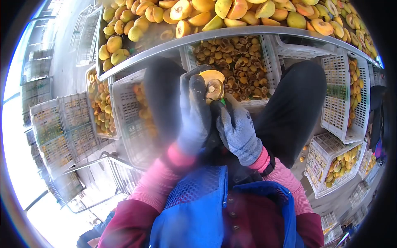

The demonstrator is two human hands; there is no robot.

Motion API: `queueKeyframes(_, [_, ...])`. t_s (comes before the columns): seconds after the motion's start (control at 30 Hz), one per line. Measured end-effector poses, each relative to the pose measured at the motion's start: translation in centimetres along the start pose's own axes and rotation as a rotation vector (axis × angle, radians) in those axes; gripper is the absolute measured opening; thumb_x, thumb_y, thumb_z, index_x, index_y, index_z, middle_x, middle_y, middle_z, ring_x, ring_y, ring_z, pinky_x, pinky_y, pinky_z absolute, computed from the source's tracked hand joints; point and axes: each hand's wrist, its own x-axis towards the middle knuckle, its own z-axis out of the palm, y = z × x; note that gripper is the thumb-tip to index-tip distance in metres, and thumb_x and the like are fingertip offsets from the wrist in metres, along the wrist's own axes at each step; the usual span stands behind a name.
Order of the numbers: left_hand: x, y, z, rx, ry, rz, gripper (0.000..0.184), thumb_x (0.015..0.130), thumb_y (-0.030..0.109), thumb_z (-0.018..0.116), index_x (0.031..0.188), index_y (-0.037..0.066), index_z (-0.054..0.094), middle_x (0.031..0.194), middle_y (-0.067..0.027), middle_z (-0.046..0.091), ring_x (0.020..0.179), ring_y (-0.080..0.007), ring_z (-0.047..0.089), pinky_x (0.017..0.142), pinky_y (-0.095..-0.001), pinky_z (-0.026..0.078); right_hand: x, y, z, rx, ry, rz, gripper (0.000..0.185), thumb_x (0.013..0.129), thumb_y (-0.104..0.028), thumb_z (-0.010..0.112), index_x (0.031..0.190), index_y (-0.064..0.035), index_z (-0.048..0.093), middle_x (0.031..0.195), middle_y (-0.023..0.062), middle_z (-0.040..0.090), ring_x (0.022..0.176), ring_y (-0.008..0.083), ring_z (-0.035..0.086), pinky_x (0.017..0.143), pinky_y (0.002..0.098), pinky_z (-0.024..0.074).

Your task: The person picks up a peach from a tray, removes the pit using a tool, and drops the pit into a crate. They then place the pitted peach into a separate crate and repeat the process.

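Note:
My left hand (193,105), in a grey-and-black work glove, is closed around a cut yellow peach (212,77). The opened face of the fruit points up, with the pit area showing at its centre. My right hand (240,132), gloved the same way, is closed just below the peach, close against it. From its fingertips shows the small green part of a hand tool (223,101); the rest of that tool is hidden by the glove and fruit. Both hands are held between my knees, above a crate (271,66) of brown-orange peach scraps.
A metal-edged table (198,38) in front of me carries many halved and whole peaches (235,9). White plastic crates of fruit stand at left (124,107) and right (335,97), with another crate (316,165) lower right. A metal frame (109,157) stands at lower left.

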Motion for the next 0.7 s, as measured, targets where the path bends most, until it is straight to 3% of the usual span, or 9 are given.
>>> queueKeyframes(0.1, [-0.1,0.2,0.2,-0.068,0.003,-0.065,0.035,0.101,0.029,0.034,0.112,0.000,0.050,0.098,-0.0113,0.058,0.088,-0.0155,0.057,0.078,-0.0273,0.046,0.5,-1.1,-0.6,0.216,-0.056,0.168,0.024,0.093,-0.019,0.049,0.109,-0.0015,0.051,0.084,0.0208,0.060,0.077,0.0397,0.059,0.066,0.0447,0.0456])
queueKeyframes(0.3, [-0.1,-0.6,0.1,0.024,-0.067,-0.033,0.033,0.101,0.028,0.036,0.112,0.000,0.050,0.097,-0.0112,0.058,0.087,-0.0156,0.056,0.078,-0.0273,0.046,0.0,-0.1,-0.9,0.137,-0.103,0.184,0.028,0.092,-0.019,0.050,0.114,-0.0012,0.051,0.095,0.0213,0.060,0.085,0.0381,0.059,0.073,0.0420,0.0471])
queueKeyframes(0.4, [0.0,-0.9,-0.2,-0.003,-0.098,-0.202,0.032,0.100,0.026,0.038,0.114,0.000,0.051,0.097,-0.0111,0.058,0.087,-0.0157,0.055,0.078,-0.0273,0.045,-1.1,1.8,-0.2,0.168,-0.121,0.227,0.031,0.092,-0.018,0.052,0.117,-0.0010,0.050,0.098,0.0177,0.061,0.086,0.0309,0.061,0.075,0.0376,0.0481])
queueKeyframes(0.47, [1.0,-0.9,-1.1,0.303,-0.258,0.065,0.033,0.099,0.025,0.039,0.114,-0.001,0.051,0.097,-0.0117,0.058,0.088,-0.0167,0.056,0.079,-0.0275,0.045,-1.7,3.3,1.2,0.450,-0.065,0.150,0.031,0.094,-0.017,0.050,0.120,0.0006,0.049,0.099,0.0143,0.059,0.083,0.0212,0.059,0.073,0.0327,0.0487])
queueKeyframes(0.57, [2.6,1.3,-1.8,-0.145,-0.426,-0.246,0.029,0.094,0.020,0.051,0.113,-0.003,0.053,0.100,-0.0131,0.057,0.088,-0.0158,0.056,0.070,-0.0296,0.048,-1.9,3.6,1.4,0.455,-0.017,0.024,0.030,0.097,-0.025,0.048,0.115,-0.0013,0.052,0.090,0.0095,0.058,0.069,0.0152,0.057,0.063,0.0292,0.0495])
queueKeyframes(0.6, [2.7,-0.1,-1.7,0.042,-0.407,0.097,0.028,0.093,0.019,0.053,0.112,-0.002,0.055,0.097,-0.0123,0.058,0.085,-0.0154,0.057,0.069,-0.0293,0.048,-1.5,3.1,0.9,0.558,-0.087,0.155,0.030,0.097,-0.029,0.047,0.111,-0.0025,0.052,0.084,0.0079,0.056,0.063,0.0144,0.054,0.057,0.0286,0.0481])
queueKeyframes(0.63, [2.7,-0.4,-1.6,0.127,-0.391,0.184,0.026,0.093,0.018,0.053,0.111,-0.001,0.056,0.095,-0.0118,0.059,0.083,-0.0154,0.058,0.069,-0.0289,0.048,-0.7,2.2,0.3,0.655,-0.145,0.295,0.032,0.097,-0.034,0.046,0.107,-0.0037,0.053,0.078,0.0062,0.055,0.056,0.0135,0.052,0.051,0.0280,0.0468])
queueKeyframes(0.67, [2.7,-0.8,-1.5,0.212,-0.367,0.270,0.025,0.092,0.017,0.054,0.110,-0.001,0.057,0.092,-0.0113,0.060,0.081,-0.0155,0.058,0.069,-0.0286,0.048,0.1,1.0,-1.2,0.911,-0.291,0.621,0.035,0.097,-0.039,0.045,0.102,-0.0048,0.053,0.072,0.0044,0.052,0.049,0.0124,0.048,0.045,0.0272,0.0439])
queueKeyframes(0.7, [2.5,0.5,-1.2,0.193,-0.354,0.098,0.025,0.091,0.017,0.054,0.109,0.000,0.058,0.090,-0.0110,0.061,0.079,-0.0160,0.059,0.070,-0.0282,0.048,0.7,0.2,-2.2,1.158,-0.439,0.955,0.039,0.097,-0.043,0.043,0.097,-0.0059,0.052,0.066,0.0026,0.050,0.042,0.0113,0.044,0.038,0.0265,0.0409])
